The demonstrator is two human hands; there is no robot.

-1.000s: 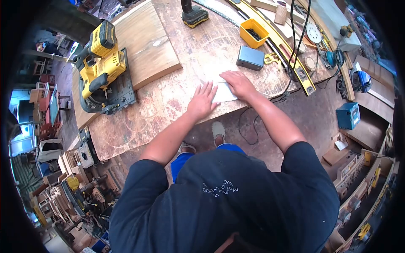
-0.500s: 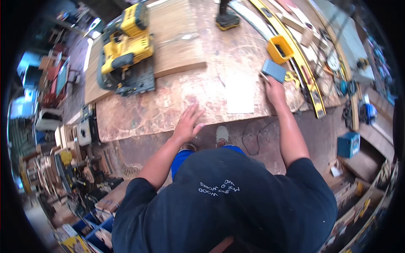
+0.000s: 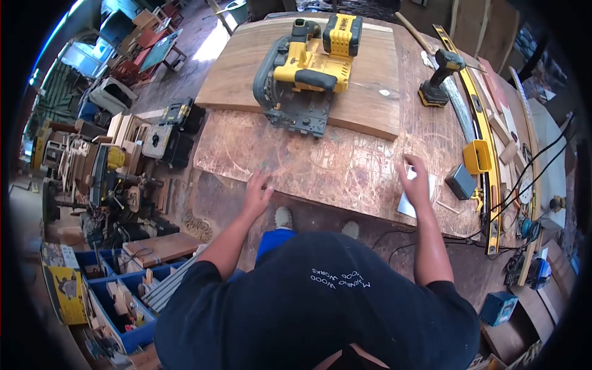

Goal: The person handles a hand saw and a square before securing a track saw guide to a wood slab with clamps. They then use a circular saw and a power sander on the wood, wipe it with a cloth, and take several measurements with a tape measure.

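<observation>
My left hand (image 3: 257,192) rests at the front edge of the worn wooden table (image 3: 228,139), fingers apart and nothing in them. Over a white sheet (image 3: 406,206) is my right hand (image 3: 415,179), its fingers apart and empty. A thin pencil-like stick (image 3: 448,208) lies just right of the sheet. Further right sit a dark grey box (image 3: 460,182) and a yellow open container (image 3: 476,156). A yellow and black circular saw (image 3: 308,71) stands on a thick wooden board (image 3: 376,74) beyond my hands.
A cordless drill (image 3: 436,80) stands upright at the back right. Along the right side lie a long yellow level (image 3: 484,135), wood strips and black cables. Tool cases (image 3: 163,142) stand on the left, above a blue divided crate (image 3: 132,336) with wood pieces.
The view has shifted, with the saw and board now further right in it. My right hand has let go of the thin stick and moved left over the sheet.
</observation>
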